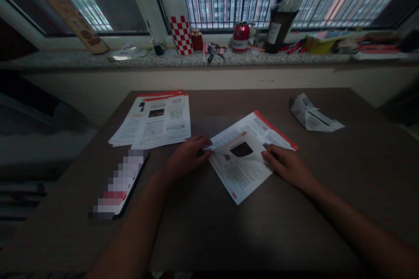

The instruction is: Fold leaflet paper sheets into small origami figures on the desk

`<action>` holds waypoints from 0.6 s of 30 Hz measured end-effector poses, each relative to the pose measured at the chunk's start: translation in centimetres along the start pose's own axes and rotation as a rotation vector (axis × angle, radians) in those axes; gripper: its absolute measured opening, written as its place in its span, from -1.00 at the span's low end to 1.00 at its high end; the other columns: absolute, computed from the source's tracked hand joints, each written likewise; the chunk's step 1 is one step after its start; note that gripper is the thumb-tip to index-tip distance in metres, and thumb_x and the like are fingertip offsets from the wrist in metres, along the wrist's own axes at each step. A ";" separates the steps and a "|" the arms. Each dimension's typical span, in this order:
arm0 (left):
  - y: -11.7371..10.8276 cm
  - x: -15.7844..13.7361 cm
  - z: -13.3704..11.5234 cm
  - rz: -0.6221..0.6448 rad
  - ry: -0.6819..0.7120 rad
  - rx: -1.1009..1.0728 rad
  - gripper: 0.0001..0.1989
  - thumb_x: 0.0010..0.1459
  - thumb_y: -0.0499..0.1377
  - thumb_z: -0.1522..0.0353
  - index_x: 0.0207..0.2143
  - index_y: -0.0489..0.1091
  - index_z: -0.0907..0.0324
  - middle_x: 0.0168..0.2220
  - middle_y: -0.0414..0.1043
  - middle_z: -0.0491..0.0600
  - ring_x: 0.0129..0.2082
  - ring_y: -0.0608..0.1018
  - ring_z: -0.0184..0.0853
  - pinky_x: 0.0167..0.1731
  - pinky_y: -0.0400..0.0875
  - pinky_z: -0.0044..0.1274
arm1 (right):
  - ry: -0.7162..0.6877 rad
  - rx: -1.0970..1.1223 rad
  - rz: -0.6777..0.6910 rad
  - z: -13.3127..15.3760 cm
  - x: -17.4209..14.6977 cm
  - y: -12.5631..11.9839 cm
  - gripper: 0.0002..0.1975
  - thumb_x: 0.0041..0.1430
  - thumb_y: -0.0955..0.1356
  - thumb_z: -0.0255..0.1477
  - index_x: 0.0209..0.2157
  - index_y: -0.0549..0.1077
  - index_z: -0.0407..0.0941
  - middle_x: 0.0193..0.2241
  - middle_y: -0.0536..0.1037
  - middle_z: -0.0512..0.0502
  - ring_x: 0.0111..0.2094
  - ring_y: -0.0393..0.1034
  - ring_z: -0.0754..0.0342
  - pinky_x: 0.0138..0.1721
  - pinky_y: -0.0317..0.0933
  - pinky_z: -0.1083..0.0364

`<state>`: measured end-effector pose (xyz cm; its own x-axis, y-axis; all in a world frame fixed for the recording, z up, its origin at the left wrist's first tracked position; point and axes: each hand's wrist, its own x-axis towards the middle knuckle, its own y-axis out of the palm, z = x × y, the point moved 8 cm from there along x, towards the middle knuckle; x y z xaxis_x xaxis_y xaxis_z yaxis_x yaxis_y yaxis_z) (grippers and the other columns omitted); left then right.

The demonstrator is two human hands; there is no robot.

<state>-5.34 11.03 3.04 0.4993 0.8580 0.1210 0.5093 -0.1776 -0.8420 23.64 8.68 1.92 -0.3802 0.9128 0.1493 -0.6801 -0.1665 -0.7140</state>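
A printed sheet of paper (pixel 244 185) with a dark picture and red marks lies partly folded on the brown table, its near corner pointing at me. Behind the fold shows its other part, or a second sheet; I cannot tell which, and a red strip (pixel 275 128) runs along the far edge. My left hand (pixel 193 152) pinches the paper at its left corner, thumb and fingers closed. On the right side my right hand (pixel 283 161) grips the paper's edge between thumb and fingers. The fold stands slightly raised between both hands.
Several printed sheets (pixel 163 126) with red top edges lie at the back left. A phone (pixel 126 183), its screen blurred out, rests left of my left forearm. A folded paper (pixel 314 115) stands at the back right. The windowsill (pixel 131 64) holds a checkered bottle (pixel 180 30) and a red can (pixel 241 38).
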 end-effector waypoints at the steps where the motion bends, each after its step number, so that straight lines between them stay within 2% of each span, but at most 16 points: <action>1: 0.2 0.1 0.0 0.004 0.004 -0.008 -0.81 0.38 0.18 0.33 0.00 0.46 0.10 0.02 0.50 0.03 -0.01 0.58 -0.17 0.03 0.50 -0.30 | 0.024 0.012 -0.005 -0.3 -0.1 -0.1 -0.65 0.50 0.23 -0.17 -0.29 0.46 -0.05 -0.39 0.58 -0.04 -0.35 0.50 0.01 -0.34 0.32 0.06; 5: 0.7 0.4 -0.1 -0.003 0.008 -0.029 -0.83 0.42 0.14 0.28 -0.08 0.50 0.11 -0.01 0.51 0.02 -0.07 0.58 -0.20 -0.02 0.49 -0.33 | 0.088 0.036 -0.063 -1.1 -0.2 -0.6 -0.68 0.48 0.25 -0.14 -0.18 0.50 -0.05 -0.36 0.60 -0.05 -0.34 0.51 0.00 -0.34 0.35 0.04; 7: 0.9 0.7 0.0 -0.019 -0.013 -0.029 -0.81 0.43 0.13 0.26 -0.12 0.51 0.11 -0.03 0.51 0.02 -0.10 0.58 -0.21 -0.05 0.49 -0.34 | 0.100 0.030 -0.125 -1.3 -0.2 -1.0 -0.68 0.45 0.30 -0.13 0.01 0.47 -0.05 -0.28 0.61 -0.08 -0.36 0.51 0.00 -0.36 0.39 0.03; 9: 1.0 0.9 0.1 -0.038 -0.040 -0.021 -0.79 0.44 0.11 0.24 -0.16 0.51 0.11 -0.07 0.52 0.02 -0.14 0.59 -0.21 -0.08 0.49 -0.35 | 0.070 -0.016 -0.194 -1.0 -0.3 -1.4 -0.58 0.42 0.34 -0.15 0.19 0.39 -0.04 -0.12 0.61 -0.16 -0.34 0.53 -0.01 -0.33 0.45 0.00; 12: 1.0 1.2 0.2 -0.068 -0.080 -0.001 -0.76 0.43 0.11 0.21 -0.21 0.48 0.12 -0.11 0.52 0.02 -0.17 0.59 -0.20 -0.10 0.48 -0.35 | -0.089 -0.172 -0.232 0.5 -0.2 -1.7 -0.60 0.46 0.30 -0.26 0.26 0.38 0.02 0.17 0.49 -0.27 -0.08 0.56 -0.11 -0.07 0.51 -0.14; 14: 1.0 1.4 0.2 -0.077 -0.099 0.001 -0.75 0.43 0.10 0.20 -0.23 0.47 0.13 -0.13 0.52 0.03 -0.19 0.59 -0.20 -0.11 0.48 -0.35 | -0.215 -0.281 -0.214 1.8 -0.2 -1.5 -0.62 0.49 0.27 -0.33 0.26 0.42 0.07 0.31 0.38 -0.24 0.18 0.45 -0.21 0.14 0.41 -0.27; 16: 1.0 1.5 0.1 -0.080 -0.116 -0.001 -0.74 0.43 0.10 0.20 -0.25 0.47 0.13 -0.16 0.52 0.02 -0.19 0.58 -0.20 -0.11 0.48 -0.35 | -0.300 -0.341 -0.161 2.5 -0.2 -1.0 -0.59 0.49 0.27 -0.36 0.29 0.41 0.10 0.38 0.33 -0.18 0.34 0.29 -0.26 0.27 0.29 -0.34; 18: 1.1 1.6 0.1 -0.091 -0.134 0.003 -0.73 0.44 0.09 0.19 -0.25 0.47 0.13 -0.17 0.52 0.02 -0.19 0.58 -0.19 -0.11 0.47 -0.34 | -0.332 -0.362 -0.086 2.5 -0.1 -0.4 -0.54 0.48 0.30 -0.33 0.35 0.33 0.09 0.40 0.33 -0.15 0.40 0.22 -0.24 0.33 0.22 -0.36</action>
<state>-4.12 12.25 2.27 0.3534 0.9270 0.1255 0.5458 -0.0953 -0.8325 22.36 7.71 3.93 -0.5514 0.7396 0.3858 -0.4790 0.0979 -0.8723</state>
